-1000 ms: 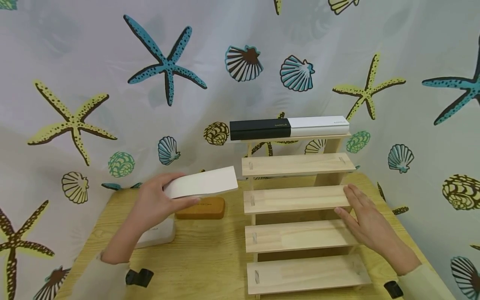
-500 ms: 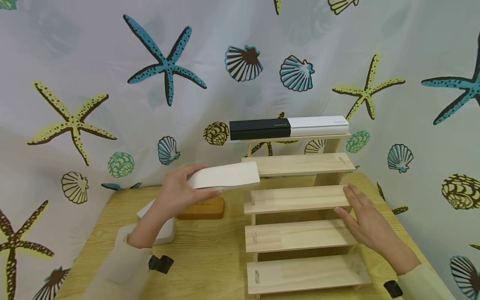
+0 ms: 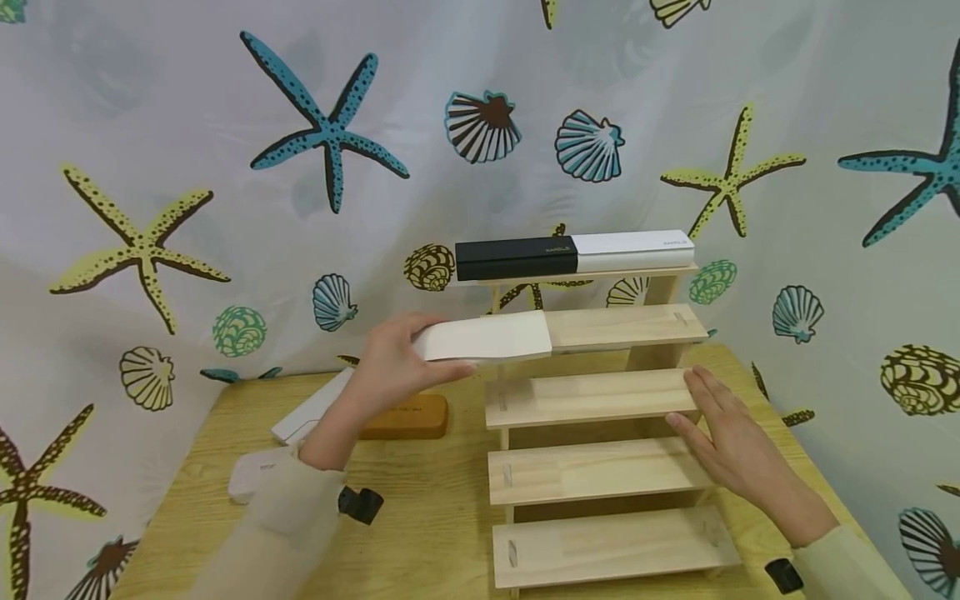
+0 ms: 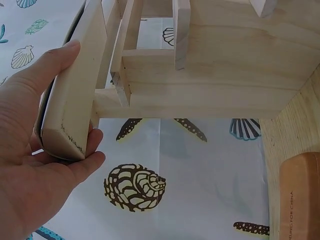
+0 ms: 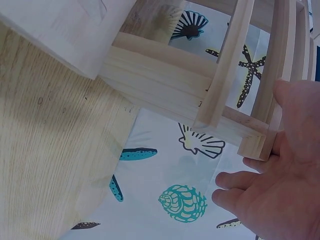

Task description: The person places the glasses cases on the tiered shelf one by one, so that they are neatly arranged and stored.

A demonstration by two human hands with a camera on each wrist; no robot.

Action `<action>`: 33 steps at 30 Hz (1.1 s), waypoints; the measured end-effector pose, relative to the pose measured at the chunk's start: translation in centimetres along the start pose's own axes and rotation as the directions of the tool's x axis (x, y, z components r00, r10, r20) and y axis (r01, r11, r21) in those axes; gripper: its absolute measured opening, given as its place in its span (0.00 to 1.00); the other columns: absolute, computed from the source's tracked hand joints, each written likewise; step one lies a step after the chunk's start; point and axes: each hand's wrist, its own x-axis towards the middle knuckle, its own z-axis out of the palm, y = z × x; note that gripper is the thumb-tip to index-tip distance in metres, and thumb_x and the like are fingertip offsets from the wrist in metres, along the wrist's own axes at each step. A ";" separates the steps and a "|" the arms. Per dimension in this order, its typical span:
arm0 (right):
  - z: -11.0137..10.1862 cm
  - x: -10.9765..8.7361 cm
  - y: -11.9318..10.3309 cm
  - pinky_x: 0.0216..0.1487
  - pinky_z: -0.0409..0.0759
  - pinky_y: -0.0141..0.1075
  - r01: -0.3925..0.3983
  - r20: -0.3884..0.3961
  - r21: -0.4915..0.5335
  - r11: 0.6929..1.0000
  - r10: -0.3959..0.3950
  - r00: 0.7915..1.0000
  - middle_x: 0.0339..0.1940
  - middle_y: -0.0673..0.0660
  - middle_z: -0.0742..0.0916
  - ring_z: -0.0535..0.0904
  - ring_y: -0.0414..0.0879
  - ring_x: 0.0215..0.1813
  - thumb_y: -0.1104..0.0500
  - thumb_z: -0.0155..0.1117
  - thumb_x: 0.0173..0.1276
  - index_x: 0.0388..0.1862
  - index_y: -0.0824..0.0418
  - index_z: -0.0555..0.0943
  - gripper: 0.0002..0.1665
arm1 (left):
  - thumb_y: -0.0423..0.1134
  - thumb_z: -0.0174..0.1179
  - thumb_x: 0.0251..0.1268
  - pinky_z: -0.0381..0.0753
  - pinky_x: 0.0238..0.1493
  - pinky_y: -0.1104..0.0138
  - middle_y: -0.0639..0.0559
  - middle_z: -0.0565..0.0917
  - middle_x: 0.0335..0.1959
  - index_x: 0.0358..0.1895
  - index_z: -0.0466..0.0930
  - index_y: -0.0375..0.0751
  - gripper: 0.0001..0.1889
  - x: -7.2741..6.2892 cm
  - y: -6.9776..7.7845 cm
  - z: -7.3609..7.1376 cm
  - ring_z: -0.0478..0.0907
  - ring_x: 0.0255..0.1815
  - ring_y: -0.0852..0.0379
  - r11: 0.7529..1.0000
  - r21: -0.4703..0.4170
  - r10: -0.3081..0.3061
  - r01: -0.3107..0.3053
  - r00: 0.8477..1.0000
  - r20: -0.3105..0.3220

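Note:
My left hand (image 3: 390, 362) holds a long white case (image 3: 487, 337), thumb on one side and fingers on the other. In the left wrist view, a dark seam runs along the case (image 4: 75, 95). The case overlaps the left end of the second tier from the top of a stepped wooden shelf (image 3: 600, 467) in the head view. At the right end of the third tier, my right hand (image 3: 731, 446) holds the board's edge, with fingers at the back corner and thumb at the front. In the right wrist view, its outer fingertips (image 5: 227, 180) reach past the board end.
Along the top tier lie a black box (image 3: 517, 258) and a white box (image 3: 633, 250), end to end. Left of the shelf, an orange-brown case (image 3: 408, 417), a narrow white box (image 3: 311, 408) and a rounded white case (image 3: 255, 471) lie on the wooden table (image 3: 420, 517). A patterned curtain (image 3: 420, 67) hangs behind.
My left hand has carried the white case to the right, from left of the shelf to the second tier's left end. The right hand has stayed at the shelf's edge.

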 end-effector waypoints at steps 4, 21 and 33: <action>0.0 0.0 0.0 0.74 0.60 0.74 0.006 -0.010 -0.004 1.000 -0.006 1.000 0.83 0.77 0.60 0.58 0.80 0.80 0.44 0.54 0.85 0.85 0.71 0.54 0.45 | 0.51 0.84 0.51 0.80 0.47 0.58 0.46 0.87 0.57 0.64 0.84 0.41 0.36 0.9 0.7 0.9 0.81 0.52 0.48 1.000 -0.008 0.010 -0.009 1.000 0.013; 0.3 0.1 0.0 0.74 0.61 0.73 -0.010 -0.007 -0.013 1.000 0.009 1.000 0.84 0.75 0.60 0.58 0.77 0.81 0.44 0.56 0.84 0.85 0.70 0.54 0.46 | 0.53 0.82 0.54 0.80 0.47 0.59 0.46 0.87 0.54 0.63 0.84 0.40 0.35 4.5 3.5 5.4 0.81 0.50 0.50 0.996 0.033 0.083 -0.086 0.994 0.076; 0.2 0.1 0.0 0.74 0.61 0.73 -0.001 -0.018 -0.011 1.000 0.001 1.000 0.84 0.76 0.61 0.58 0.78 0.80 0.45 0.56 0.84 0.85 0.70 0.54 0.46 | 0.55 0.81 0.56 0.82 0.58 0.53 0.45 0.85 0.62 0.69 0.80 0.40 0.39 7.0 6.6 8.8 0.81 0.59 0.47 0.995 0.012 0.098 -0.101 0.985 0.141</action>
